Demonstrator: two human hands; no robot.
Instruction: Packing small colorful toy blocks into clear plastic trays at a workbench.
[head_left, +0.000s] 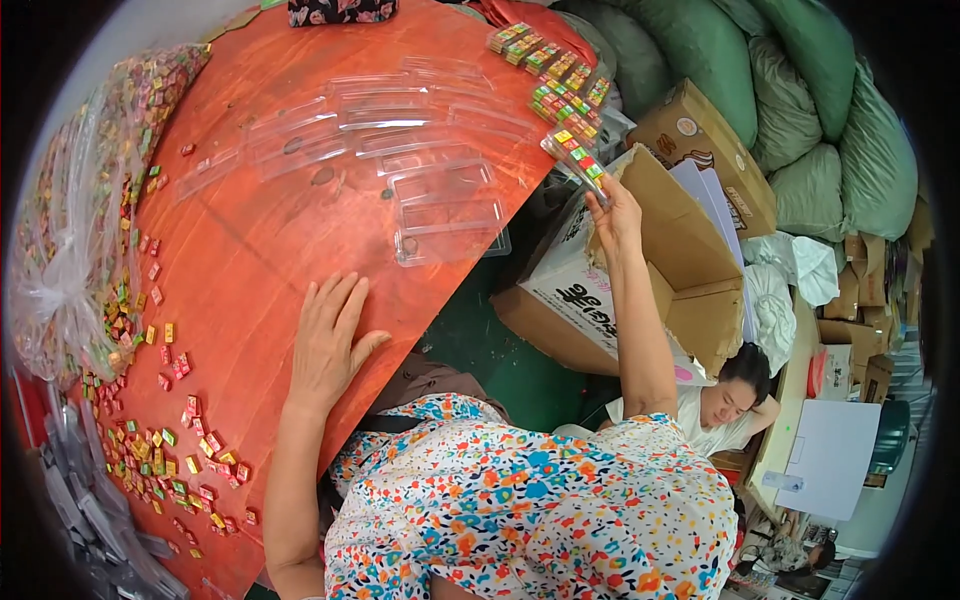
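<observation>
My right hand (616, 212) is stretched past the table's right edge and pinches the near end of a slim see-through plastic tray (575, 155). A row of small red, yellow and green wrapped pieces lies in that tray. Just beyond it, several similar filled trays (568, 98) are stacked at the table's far right corner. My left hand (335, 335) rests palm down on the red table (250, 340), fingers stretched out and nothing in them. Ahead of it, several unfilled see-through trays (450, 215) are spread in overlapping rows.
A large see-through bag of wrapped pieces (75, 240) stands at the left, with loose pieces (205, 440) scattered beside it. Grey plastic strips (90, 500) lie lower left. Right of the table are an open cardboard box (650, 260), a seated person (735, 405) and green sacks (700, 60).
</observation>
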